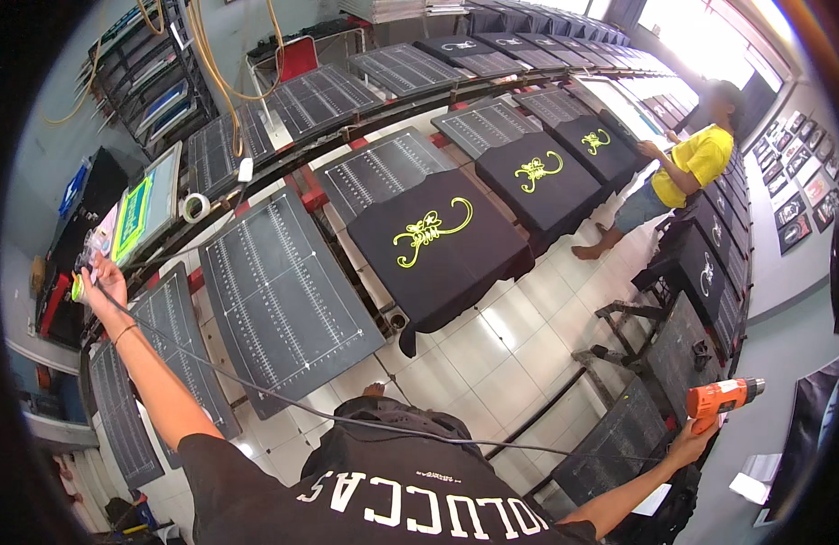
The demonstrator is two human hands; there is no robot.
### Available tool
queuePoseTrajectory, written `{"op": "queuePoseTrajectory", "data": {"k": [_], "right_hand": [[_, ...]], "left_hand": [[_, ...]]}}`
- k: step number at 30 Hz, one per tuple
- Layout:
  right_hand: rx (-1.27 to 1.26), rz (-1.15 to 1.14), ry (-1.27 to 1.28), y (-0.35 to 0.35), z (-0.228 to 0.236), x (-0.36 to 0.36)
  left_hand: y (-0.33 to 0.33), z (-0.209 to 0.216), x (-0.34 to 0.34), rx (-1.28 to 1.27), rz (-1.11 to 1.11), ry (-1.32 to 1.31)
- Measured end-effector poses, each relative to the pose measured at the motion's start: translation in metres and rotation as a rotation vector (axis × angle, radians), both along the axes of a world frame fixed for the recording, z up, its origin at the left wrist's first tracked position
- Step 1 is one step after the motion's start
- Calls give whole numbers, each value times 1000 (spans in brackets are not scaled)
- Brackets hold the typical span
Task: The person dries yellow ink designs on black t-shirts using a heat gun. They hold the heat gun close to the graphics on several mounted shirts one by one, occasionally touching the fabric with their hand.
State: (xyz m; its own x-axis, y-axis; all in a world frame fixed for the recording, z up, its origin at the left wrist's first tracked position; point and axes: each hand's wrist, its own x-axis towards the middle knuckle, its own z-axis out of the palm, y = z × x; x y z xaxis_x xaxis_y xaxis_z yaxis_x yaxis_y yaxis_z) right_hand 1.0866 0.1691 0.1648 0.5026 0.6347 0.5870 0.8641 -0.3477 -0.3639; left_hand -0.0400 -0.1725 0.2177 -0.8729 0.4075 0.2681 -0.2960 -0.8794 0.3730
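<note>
My heat gun (717,397): orange, grey-tipped. My cable (492,444): black. Nearest draped T-shirt (492,245): black, neon-yellow scorpion-like print. Printing board (287,304): dark grey, white ruled markings.

There's 1 org. heat gun (717,398), 3 yel.-print blk tees (478,259) & 1 co-worker (696,162).

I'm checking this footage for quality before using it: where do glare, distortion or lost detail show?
Head view: the window at upper right is blown out to white, and the tiled floor carries bright reflections; head view: fisheye curves the board rows, with black corners; head view: the heat gun in the right hand reads clearly.
</note>
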Motion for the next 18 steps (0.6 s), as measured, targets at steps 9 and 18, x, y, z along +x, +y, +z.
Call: {"op": "queuePoseTrajectory", "data": {"k": [9, 18], "right_hand": [[94, 614, 714, 120, -60, -90], [-620, 956, 1010, 159, -79, -294]], "left_hand": [[-11, -48, 221, -768, -126, -270], [0, -266, 351, -1248, -397, -508]]}}
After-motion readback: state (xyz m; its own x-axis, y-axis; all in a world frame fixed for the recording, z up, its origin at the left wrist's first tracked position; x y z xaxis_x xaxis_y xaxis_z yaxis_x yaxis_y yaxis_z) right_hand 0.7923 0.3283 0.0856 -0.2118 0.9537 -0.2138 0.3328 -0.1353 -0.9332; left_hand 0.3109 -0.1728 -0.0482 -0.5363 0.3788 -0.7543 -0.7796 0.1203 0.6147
